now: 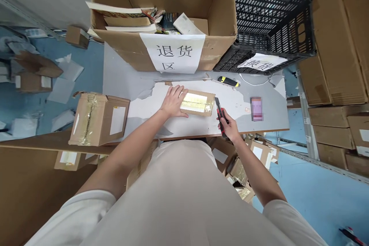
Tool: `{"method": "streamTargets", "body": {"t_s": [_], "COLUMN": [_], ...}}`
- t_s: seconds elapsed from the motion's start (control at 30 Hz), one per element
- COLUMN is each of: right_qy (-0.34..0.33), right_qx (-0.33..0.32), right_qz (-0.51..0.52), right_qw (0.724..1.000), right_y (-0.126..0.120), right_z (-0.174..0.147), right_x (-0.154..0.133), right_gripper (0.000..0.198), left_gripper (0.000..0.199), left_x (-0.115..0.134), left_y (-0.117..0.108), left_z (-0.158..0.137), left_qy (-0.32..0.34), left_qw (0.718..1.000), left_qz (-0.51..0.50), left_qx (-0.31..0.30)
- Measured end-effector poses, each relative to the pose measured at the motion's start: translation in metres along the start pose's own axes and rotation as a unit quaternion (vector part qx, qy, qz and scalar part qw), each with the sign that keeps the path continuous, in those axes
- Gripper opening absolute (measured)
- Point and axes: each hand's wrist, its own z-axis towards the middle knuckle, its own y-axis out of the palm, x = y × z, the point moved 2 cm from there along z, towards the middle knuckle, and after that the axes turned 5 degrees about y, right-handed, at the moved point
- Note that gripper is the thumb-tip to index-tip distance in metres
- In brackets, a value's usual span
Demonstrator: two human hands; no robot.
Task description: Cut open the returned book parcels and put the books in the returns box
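A small taped cardboard box (pixel 198 103) lies on the white tabletop in front of me, clear tape and a pale label across its upper face. My left hand (pixel 175 102) rests on its left end with the fingers spread, pressing it against the table. Just beyond the opposite end, my right hand (pixel 230 125) is closed around a red and black utility knife (pixel 221 119). The knife's dark tip points away from me, close to the box's right edge; whether it touches the cardboard I cannot tell.
Behind stand a large open carton (pixel 123 48) holding books and a black plastic crate (pixel 268 38). A yellow and black cutter (pixel 228 81) and a pinkish phone-like object (pixel 256 108) lie on the table (pixel 271 121). A taped carton (pixel 99 119) stands left; cartons (pixel 331 127) are stacked right.
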Motion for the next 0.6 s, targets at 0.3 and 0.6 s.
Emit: {"method": "streamTargets", "body": {"t_s": [0.3,0.6], "right_qy": [0.004,-0.002], "right_qx": [-0.013,-0.076], "right_qz": [0.005,0.008], "right_qw": [1.000,0.997], "right_y": [0.001,-0.016], "right_z": [0.003,0.025], "right_x": [0.001,-0.006], "right_gripper": [0.076,0.076], "left_gripper": [0.123,0.125], "left_x": [-0.001,-0.009], "left_y": [0.000,0.004], "left_z": [0.001,0.009], "left_qy": [-0.007,-0.024], "left_qw": [1.000,1.000], "left_qz": [-0.003,-0.005], "left_qx": [-0.023,-0.011]}}
